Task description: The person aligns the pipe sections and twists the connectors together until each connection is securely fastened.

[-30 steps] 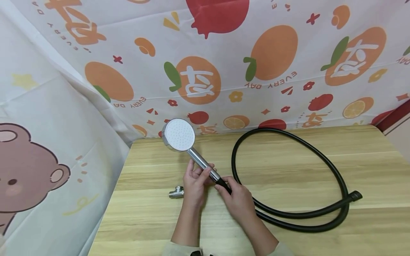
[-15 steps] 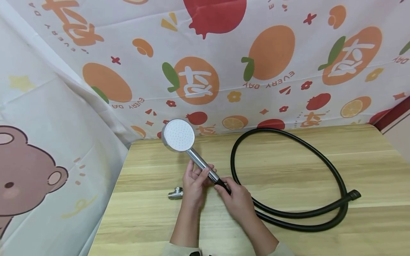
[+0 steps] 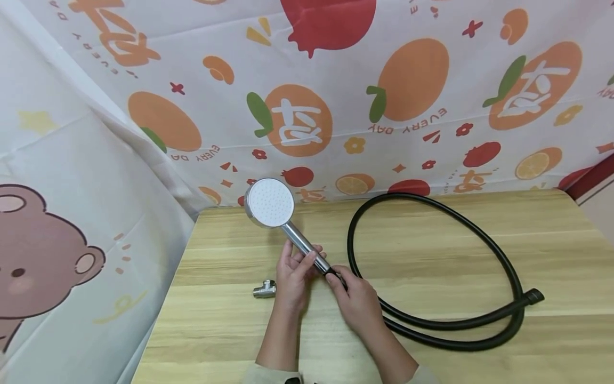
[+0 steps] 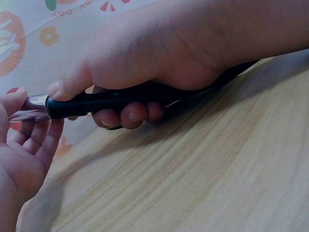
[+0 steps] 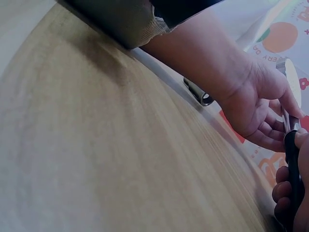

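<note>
A chrome shower head [image 3: 271, 204] with a white nozzle face is held up over the table, its face toward the head camera. My left hand [image 3: 291, 280] grips its handle between thumb and fingers. Just below, my right hand [image 3: 354, 296] grips the black end of a shower hose [image 3: 451, 325], right where it meets the handle. In the left wrist view the hose's black end piece [image 4: 67, 107] sits flush on the chrome handle, my right thumb pressed along it and the fingers curled beneath. The rest of the hose lies looped on the table to the right.
On the wooden table [image 3: 216, 330], left of my left forearm, lies a small chrome tee valve [image 3: 264, 289]. The hose's other end [image 3: 533, 296] rests at the right. Fruit-print cloth [image 3: 345, 106] hangs along the table's back edge, and bear-print cloth [image 3: 120, 213] along the left.
My right thumb and fingers have shifted slightly on the hose end, up close to the handle. The shower head and left hand keep nearly the same place; the view sways a little.
</note>
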Demonstrator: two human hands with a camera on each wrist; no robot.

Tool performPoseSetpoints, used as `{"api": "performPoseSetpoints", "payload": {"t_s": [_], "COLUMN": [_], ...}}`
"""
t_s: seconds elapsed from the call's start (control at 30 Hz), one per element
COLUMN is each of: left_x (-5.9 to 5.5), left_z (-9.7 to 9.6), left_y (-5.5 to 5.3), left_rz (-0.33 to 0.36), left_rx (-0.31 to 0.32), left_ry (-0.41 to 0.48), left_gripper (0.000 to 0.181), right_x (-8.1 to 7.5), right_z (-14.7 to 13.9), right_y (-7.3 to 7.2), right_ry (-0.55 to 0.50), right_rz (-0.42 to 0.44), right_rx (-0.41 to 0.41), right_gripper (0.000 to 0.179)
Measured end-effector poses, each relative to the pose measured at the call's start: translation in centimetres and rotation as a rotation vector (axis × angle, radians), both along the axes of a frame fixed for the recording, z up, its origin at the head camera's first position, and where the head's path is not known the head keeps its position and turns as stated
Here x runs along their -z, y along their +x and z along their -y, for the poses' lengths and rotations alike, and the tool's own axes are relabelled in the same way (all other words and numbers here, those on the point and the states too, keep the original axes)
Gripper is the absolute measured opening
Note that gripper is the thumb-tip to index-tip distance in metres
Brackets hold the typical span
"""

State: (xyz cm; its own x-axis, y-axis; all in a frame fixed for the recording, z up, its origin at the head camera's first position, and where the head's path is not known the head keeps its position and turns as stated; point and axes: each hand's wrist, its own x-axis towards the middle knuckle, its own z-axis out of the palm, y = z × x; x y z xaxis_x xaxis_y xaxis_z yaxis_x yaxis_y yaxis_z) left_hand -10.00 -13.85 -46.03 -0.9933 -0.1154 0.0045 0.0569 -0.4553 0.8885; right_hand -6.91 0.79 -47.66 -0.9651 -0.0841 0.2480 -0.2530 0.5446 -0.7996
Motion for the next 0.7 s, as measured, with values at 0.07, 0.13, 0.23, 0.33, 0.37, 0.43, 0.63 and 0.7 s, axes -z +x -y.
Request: {"api": "performPoseSetpoints", "payload": {"t_s": [0.07, 0.13, 0.23, 0.33, 0.37, 0.43, 0.63, 0.7], "left_x": [0.01, -0.03, -0.13, -0.25, -0.28, -0.31, -0.38, -0.33], "left_z": [0.0, -0.04, -0.14, -0.23, -0.25, -0.26, -0.3, -0.27], "left_y": [-0.02, -0.01, 0.02, 0.02, 0.01, -0.01, 0.05, 0.06], "left_rz": [0.006, 0.008, 0.01, 0.006, 0.003, -0.001, -0.001, 0.002], "left_rx": [-0.001, -0.001, -0.003, -0.01, -0.015, -0.022, -0.031, -0.03], "left_ry": [0.005, 0.018, 0.035, 0.037, 0.032, 0.025, 0.02, 0.021], "left_gripper": [0.071, 0.072, 0.074, 0.074, 0.074, 0.073, 0.074, 0.075], "right_x": [-0.02, -0.09, -0.26, -0.46, -0.49, -0.46, -0.22, -0.26], "right_z": [-0.02, -0.03, -0.03, 0.03, 0.07, 0.15, 0.36, 0.36], "right_y": [-0.02, -0.02, 0.0, -0.02, -0.03, -0.04, -0.03, -0.03], "right_ry": [-0.002, -0.011, -0.026, -0.026, -0.025, -0.027, -0.066, -0.073], "right_rz": [0.008, 0.027, 0.072, 0.097, 0.1, 0.101, 0.096, 0.089], "right_rx": [0.004, 0.008, 0.018, 0.023, 0.023, 0.026, 0.045, 0.049], "right_gripper": [0.029, 0.03, 0.031, 0.034, 0.035, 0.036, 0.034, 0.034]}}
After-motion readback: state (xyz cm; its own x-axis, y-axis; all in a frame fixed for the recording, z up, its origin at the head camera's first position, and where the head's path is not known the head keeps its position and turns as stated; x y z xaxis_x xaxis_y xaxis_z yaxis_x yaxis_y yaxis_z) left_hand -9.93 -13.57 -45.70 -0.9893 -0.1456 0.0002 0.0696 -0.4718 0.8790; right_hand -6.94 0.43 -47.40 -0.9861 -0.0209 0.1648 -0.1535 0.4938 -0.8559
